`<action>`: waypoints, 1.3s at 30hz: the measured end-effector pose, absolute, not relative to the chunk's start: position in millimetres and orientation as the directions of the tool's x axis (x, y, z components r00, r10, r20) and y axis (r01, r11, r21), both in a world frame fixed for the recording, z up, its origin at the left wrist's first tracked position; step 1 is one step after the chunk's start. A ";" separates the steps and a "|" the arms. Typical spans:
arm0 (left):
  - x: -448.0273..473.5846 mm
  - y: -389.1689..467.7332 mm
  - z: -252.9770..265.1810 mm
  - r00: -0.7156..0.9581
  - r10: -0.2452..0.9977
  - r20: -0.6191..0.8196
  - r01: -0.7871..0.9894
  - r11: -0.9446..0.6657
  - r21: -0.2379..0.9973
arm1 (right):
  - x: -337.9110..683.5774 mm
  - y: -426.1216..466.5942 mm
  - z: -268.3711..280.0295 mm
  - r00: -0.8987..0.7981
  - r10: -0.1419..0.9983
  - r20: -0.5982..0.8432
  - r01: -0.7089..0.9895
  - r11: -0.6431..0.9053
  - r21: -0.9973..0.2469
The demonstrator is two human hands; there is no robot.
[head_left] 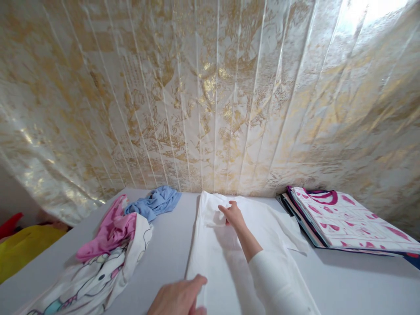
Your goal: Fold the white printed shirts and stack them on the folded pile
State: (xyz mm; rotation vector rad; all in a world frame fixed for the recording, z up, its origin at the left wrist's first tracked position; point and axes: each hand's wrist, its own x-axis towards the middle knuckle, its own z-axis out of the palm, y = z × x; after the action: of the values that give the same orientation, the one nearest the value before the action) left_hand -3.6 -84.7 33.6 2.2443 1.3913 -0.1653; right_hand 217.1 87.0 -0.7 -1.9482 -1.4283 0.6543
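Note:
A white garment [216, 262], seemingly a shirt, lies spread lengthwise in the middle of the white table, with a sleeve-like flap out to the right. My right hand [233, 215] is over its far part, fingers apart and nothing held; a shadow falls on the cloth beneath. Close to the near left edge of the garment is my left hand [179, 297], partly cut off by the bottom of the view. Its extended finger is apart from the thumb, and no cloth shows between them. Whether either hand touches the fabric is hard to tell.
Crumpled on the left are a blue cloth [159, 202], a pink cloth [113, 229] and a white cartoon-print garment [101, 278]. A stack of folded clothes [354, 221] stands right. Behind the table [170, 236] hangs a gold-patterned curtain [197, 100]. Yellow fabric [29, 245] shows far left.

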 end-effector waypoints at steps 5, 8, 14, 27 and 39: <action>3.3 -12.5 43.6 0.406 0.913 0.044 0.877 -0.403 0.264 | 207.8 79.8 13.3 0.194 0.968 0.158 0.727 -0.033 -0.686; 13.7 24.0 30.4 0.450 0.888 0.092 0.864 -0.459 0.209 | 208.7 66.1 17.1 0.127 0.948 0.291 0.773 0.090 -0.628; 32.5 67.9 5.9 0.514 0.850 0.114 0.829 -0.526 0.187 | 219.1 62.4 -0.4 0.135 0.938 0.319 0.833 0.067 -0.549; 38.9 149.6 -20.7 0.546 0.822 0.160 0.816 -0.565 0.121 | 227.6 62.8 -5.9 0.225 0.938 0.263 0.840 -0.050 -0.540; 33.7 144.5 -21.6 0.561 0.807 0.183 0.797 -0.587 0.142 | 233.4 65.8 -16.4 0.215 0.932 0.292 0.868 -0.044 -0.495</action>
State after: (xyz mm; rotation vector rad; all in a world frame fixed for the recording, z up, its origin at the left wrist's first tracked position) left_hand 33.7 144.5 -21.6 2.7378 1.4078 0.3550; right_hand 233.4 65.8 -16.4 -1.9162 -1.6602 0.1440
